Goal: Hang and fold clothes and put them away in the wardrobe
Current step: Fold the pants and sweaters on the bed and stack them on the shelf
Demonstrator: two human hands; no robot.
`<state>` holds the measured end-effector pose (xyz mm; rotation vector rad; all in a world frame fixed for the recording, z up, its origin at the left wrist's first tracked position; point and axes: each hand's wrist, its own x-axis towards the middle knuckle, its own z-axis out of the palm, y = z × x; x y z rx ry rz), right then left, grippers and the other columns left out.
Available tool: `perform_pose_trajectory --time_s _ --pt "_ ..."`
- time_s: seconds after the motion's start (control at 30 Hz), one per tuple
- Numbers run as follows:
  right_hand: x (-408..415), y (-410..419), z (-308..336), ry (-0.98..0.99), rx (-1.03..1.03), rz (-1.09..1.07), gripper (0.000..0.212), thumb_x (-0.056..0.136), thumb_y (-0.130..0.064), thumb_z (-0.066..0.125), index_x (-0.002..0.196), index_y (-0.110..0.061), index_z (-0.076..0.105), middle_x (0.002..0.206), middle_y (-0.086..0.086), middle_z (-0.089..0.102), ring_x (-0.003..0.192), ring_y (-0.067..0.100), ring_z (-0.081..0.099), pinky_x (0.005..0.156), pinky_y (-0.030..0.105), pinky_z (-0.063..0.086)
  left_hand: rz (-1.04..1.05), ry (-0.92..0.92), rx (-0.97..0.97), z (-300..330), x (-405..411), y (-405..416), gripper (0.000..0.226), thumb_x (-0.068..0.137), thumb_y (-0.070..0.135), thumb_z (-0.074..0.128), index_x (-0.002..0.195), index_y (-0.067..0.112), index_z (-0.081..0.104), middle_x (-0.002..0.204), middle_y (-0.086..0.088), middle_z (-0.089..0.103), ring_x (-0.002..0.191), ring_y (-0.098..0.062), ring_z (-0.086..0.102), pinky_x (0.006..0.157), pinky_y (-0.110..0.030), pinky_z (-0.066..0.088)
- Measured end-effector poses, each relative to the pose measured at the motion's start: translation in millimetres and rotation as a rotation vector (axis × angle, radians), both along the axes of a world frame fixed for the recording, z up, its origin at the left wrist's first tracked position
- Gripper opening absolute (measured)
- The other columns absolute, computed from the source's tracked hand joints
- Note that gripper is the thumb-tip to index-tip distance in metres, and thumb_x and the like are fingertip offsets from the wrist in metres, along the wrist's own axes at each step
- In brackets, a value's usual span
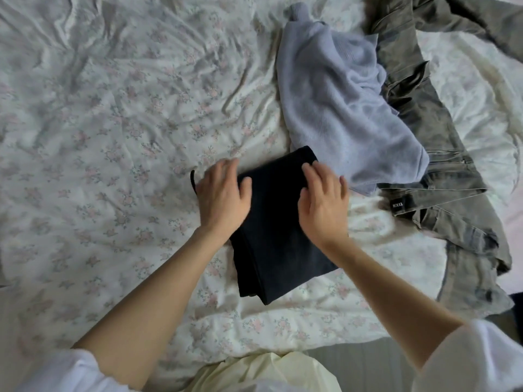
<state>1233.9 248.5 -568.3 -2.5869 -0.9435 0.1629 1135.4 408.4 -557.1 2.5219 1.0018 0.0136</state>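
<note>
Rumpled white bed cover [119, 131] w/ faint pink-and-grey floral print fills most of the frame, creases thickest at upper left and centre. Plain white bedding [481, 108] bunches at far right. A grey ribbed strip [362, 360] shows at bottom, right of centre, just below the cover's edge. Pale yellow fabric [268, 374] lies at bottom centre.

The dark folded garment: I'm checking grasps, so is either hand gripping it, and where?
Neither grips: left hand lies flat at the dark folded garment's left edge, right hand flat on its upper right.
</note>
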Motion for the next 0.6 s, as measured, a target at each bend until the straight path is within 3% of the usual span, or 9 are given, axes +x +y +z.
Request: perform_pose_trajectory --time_s 0.1,0.2,0.3,0.4,0.47,0.6 --pt "-51 -22 -16 0.025 -0.160 0.030 0.046 0.091 -0.027 0.036 0.134 -0.018 0.045 0.142 0.013 0.042 0.134 0.028 0.035 0.106 0.061 0.023 -0.344 0.175 -0.023 -9 16 -10 0.061 0.095 0.046 0.030 0.146 0.014 0.025 0.151 -0.011 0.029 0.138 -0.031 0.027 0.110 -0.051 0.023" --pt "-80 -46 -21 0.137 -0.101 -0.308 0.048 0.090 -0.026 0.040 0.136 -0.014 0.040 0.144 0.018 0.037 0.133 0.031 0.032 0.106 0.056 0.027 -0.317 0.387 -0.191 -21 32 2 0.072 0.093 0.056 0.032 0.150 0.019 0.007 0.155 -0.007 0.017 0.142 -0.027 0.017 0.115 -0.045 0.015" --pt "-89 -58 -11 0.398 0.163 -0.825 0.054 0.093 -0.021 0.052 0.141 -0.007 0.032 0.145 0.017 0.029 0.131 0.027 0.031 0.108 0.037 0.028 -0.215 0.396 -0.437 -21 48 22 0.079 0.085 0.062 0.048 0.147 0.020 0.021 0.150 -0.003 0.032 0.135 -0.025 0.034 0.108 -0.042 0.032" --pt "-96 -57 0 0.746 0.479 -1.185 0.047 0.093 -0.022 0.052 0.136 -0.014 0.035 0.126 0.004 0.043 0.100 0.008 0.051 0.084 0.018 0.042 -0.156 0.350 -0.694 -17 64 27 0.065 0.081 0.047 0.066 0.135 0.020 0.043 0.132 0.002 0.052 0.115 -0.018 0.051 0.093 -0.031 0.042" --pt "-102 -50 0 0.905 0.630 -1.308 0.040 0.092 -0.024 0.053 0.129 -0.019 0.038 0.115 -0.002 0.053 0.094 0.005 0.055 0.076 0.018 0.044 -0.147 0.353 -0.795 -14 71 28 0.059 0.079 0.039 0.071 0.129 0.020 0.049 0.122 0.003 0.057 0.107 -0.015 0.056 0.088 -0.029 0.044" --pt "-105 -39 -3 1.120 0.812 -1.493 0.039 0.090 -0.033 0.057 0.121 -0.026 0.034 0.111 -0.010 0.054 0.097 0.004 0.055 0.078 0.021 0.044 -0.145 0.403 -0.885 -14 76 27 0.058 0.079 0.035 0.072 0.129 0.021 0.049 0.117 0.007 0.059 0.097 -0.010 0.058 0.079 -0.024 0.045"
